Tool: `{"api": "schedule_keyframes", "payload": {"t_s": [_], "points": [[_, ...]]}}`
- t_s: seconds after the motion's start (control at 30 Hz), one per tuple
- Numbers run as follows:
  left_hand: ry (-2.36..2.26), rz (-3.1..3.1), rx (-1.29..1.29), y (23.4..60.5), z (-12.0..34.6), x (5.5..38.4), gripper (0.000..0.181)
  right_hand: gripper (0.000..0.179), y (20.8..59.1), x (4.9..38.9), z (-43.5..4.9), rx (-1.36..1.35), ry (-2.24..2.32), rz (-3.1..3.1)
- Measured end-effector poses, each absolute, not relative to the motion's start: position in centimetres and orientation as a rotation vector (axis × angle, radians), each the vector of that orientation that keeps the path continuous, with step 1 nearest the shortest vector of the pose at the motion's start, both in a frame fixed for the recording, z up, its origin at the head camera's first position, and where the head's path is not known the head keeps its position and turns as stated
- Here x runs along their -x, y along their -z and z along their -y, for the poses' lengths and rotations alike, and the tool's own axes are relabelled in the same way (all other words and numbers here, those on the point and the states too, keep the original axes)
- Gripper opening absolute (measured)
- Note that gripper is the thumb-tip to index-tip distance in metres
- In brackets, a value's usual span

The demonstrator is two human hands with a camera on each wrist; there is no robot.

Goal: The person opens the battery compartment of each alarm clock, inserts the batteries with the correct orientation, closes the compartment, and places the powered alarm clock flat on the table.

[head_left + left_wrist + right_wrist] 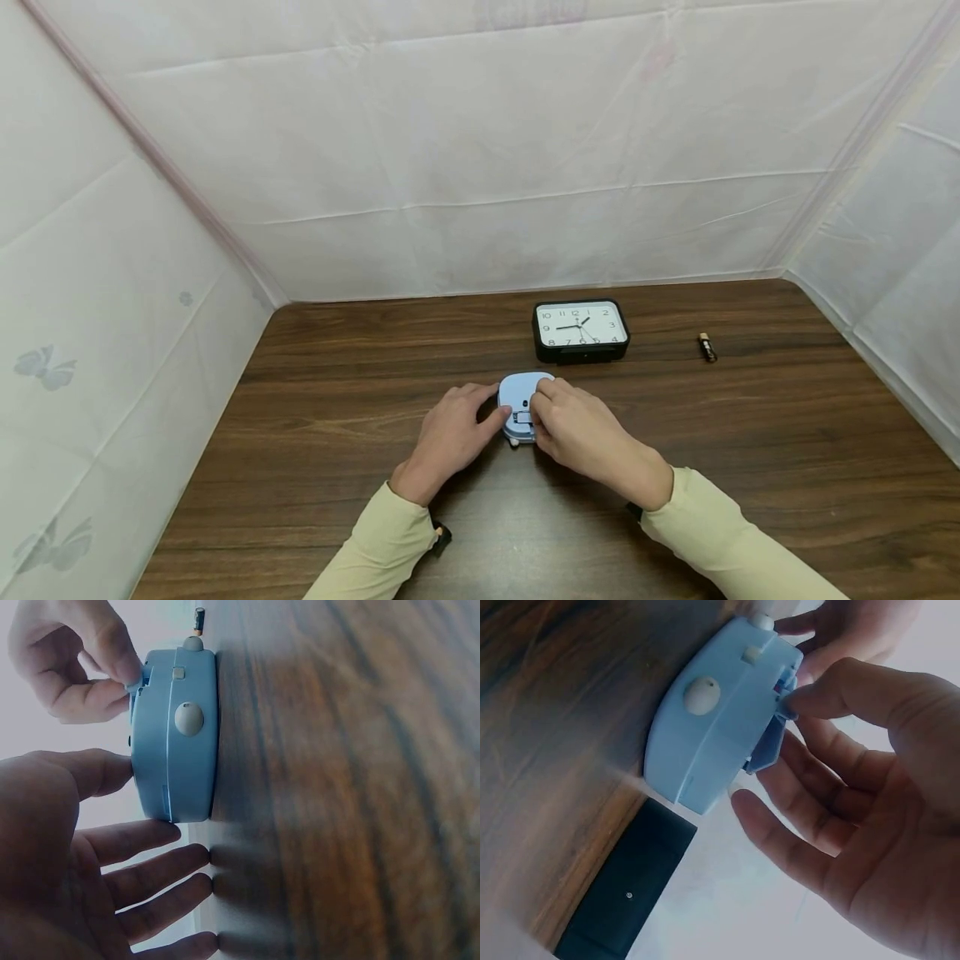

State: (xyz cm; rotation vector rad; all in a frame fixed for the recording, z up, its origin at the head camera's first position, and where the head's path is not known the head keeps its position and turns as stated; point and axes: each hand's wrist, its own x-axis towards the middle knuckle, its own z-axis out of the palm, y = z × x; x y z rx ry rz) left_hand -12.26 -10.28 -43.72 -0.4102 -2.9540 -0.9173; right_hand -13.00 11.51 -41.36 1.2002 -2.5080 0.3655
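Right fingers: our right hand (581,425) pinched the small blue flap (766,746) between thumb and a finger, and the flap stood tilted out from its opening; whether the lowest fingertip touched the casing, we could not tell
Flap: we judged it thin, so a light, even pull near its edge seemed safer than a twist (hinged or loose, we could not tell)
Left fingers: our left hand (453,429) had its thumb on the upper face and a forefinger against the side, the other fingers spread with their tips down at the table (337,400)
Brace: that steadying looked sound to us, and a little downward weight from the thumb seemed enough to counter the pull
Light blue device (191,769): it lay flat on the table between our hands, opening upward, its white foot (189,718) on the side toward us
Black clock (581,329): just beyond the device, near enough that we wanted our knuckles well low
Battery (707,347): off to the right, well apart from our hands
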Motion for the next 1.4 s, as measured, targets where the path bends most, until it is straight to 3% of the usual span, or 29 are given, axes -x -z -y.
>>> {"api": "schedule_keyframes", "payload": {"t_s": [0.73,1.0,1.17,1.23,1.4], "points": [[0.908,2.95,0.419,43.5,10.3,12.0,0.046,0.023,41.9,13.2,-11.5,-1.214,-0.389,2.507],[0.903,2.959,0.415,43.5,10.3,12.0,0.047,0.013,41.1,13.4,-12.0,-1.241,-0.519,2.618],[0.897,2.953,0.429,43.6,10.4,12.0,0.048,0.01,39.9,14.1,-13.1,-1.063,-0.667,2.751],[0.9,2.953,0.429,43.6,10.5,12.0,0.048,0.02,39.6,14.5,-13.5,-0.943,-0.702,2.85],[0.912,2.945,0.428,43.6,10.5,11.9,0.047,0.07,40.1,15.0,-13.6,-0.735,-0.782,3.168]]}}
